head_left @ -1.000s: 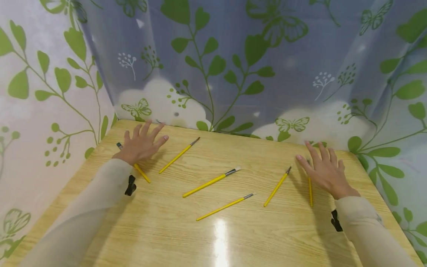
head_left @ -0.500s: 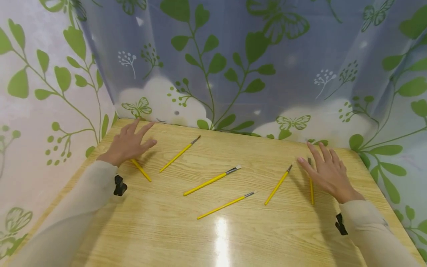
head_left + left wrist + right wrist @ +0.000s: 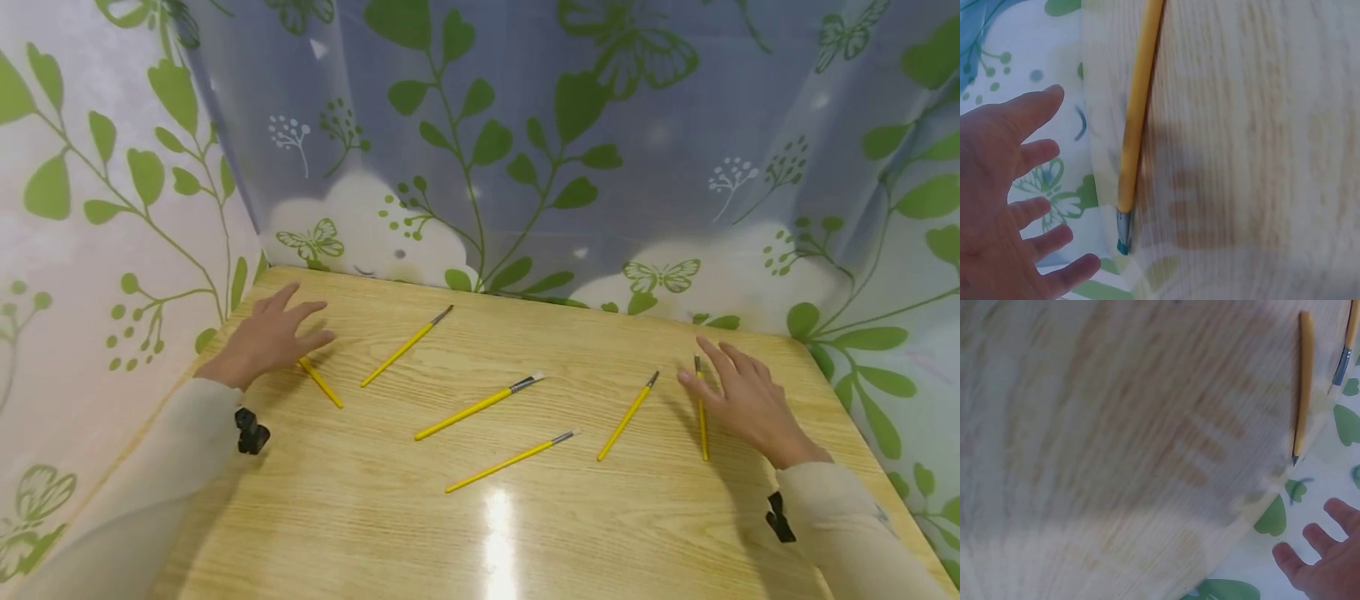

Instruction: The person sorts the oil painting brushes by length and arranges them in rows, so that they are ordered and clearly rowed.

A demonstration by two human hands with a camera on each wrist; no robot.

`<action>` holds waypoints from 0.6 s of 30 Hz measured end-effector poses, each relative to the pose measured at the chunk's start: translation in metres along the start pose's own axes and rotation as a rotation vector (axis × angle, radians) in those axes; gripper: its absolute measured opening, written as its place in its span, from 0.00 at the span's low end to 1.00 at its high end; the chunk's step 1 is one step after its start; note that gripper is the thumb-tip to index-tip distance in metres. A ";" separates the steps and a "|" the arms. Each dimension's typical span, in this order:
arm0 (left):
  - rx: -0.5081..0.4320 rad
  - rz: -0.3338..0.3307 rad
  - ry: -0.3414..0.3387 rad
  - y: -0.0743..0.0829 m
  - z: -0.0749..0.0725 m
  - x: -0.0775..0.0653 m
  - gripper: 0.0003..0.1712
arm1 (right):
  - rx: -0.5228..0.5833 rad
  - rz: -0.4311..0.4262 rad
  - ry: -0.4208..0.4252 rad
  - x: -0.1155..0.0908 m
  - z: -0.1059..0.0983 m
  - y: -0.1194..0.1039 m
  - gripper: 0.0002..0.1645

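My left hand (image 3: pixel 262 342) is over the far left of the table, fingers spread and holding nothing. Below it lies a yellow paintbrush (image 3: pixel 322 385), its bristle end hidden by the hand in the head view. The left wrist view shows this paintbrush (image 3: pixel 1137 112) whole near its tip, with a metal ferrule and dark teal bristles, apart from the palm. On the far right, my right hand (image 3: pixel 753 408) hangs with loosely bent fingers and nothing in them. Just left of it lies a thin yellow paintbrush (image 3: pixel 702 417), with another dark-tipped paintbrush (image 3: pixel 628 417) farther left.
Across the middle of the wooden table (image 3: pixel 360 517) lie a dark-tipped paintbrush (image 3: pixel 405 348), a broad white-tipped paintbrush (image 3: pixel 472 411) and a slim paintbrush (image 3: pixel 510 463). A leaf-patterned curtain (image 3: pixel 510 167) hangs along the back edge, and similar cloth (image 3: pixel 97 250) covers the left side.
My left hand has moved left and a little toward me. The right hand has drawn back slightly toward the near right, uncovering more of the rightmost paintbrush. The paintbrushes have stayed in place.
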State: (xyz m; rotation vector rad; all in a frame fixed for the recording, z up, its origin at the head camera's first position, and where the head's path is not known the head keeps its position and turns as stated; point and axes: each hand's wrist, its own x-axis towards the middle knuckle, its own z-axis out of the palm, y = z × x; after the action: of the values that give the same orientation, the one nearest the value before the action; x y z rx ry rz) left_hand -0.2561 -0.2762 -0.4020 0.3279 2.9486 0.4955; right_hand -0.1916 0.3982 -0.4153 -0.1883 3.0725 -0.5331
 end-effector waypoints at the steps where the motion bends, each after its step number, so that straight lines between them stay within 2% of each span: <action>1: -0.006 -0.001 0.001 -0.001 0.000 -0.001 0.43 | -0.002 0.002 -0.006 0.000 0.000 0.001 0.51; 7: -0.006 0.004 0.027 -0.011 0.005 -0.005 0.40 | -0.025 0.004 -0.016 -0.002 0.003 0.005 0.50; 11: 0.004 0.016 0.041 -0.014 0.006 -0.009 0.39 | -0.014 -0.029 -0.018 -0.002 0.006 0.010 0.47; 18: -0.020 0.024 0.018 -0.017 0.005 -0.015 0.36 | -0.032 -0.090 -0.012 0.000 0.014 0.016 0.42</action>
State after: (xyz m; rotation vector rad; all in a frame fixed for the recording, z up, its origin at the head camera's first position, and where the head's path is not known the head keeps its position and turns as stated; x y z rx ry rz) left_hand -0.2444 -0.2939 -0.4116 0.3587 2.9582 0.5339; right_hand -0.1932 0.4082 -0.4333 -0.3306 3.0745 -0.4848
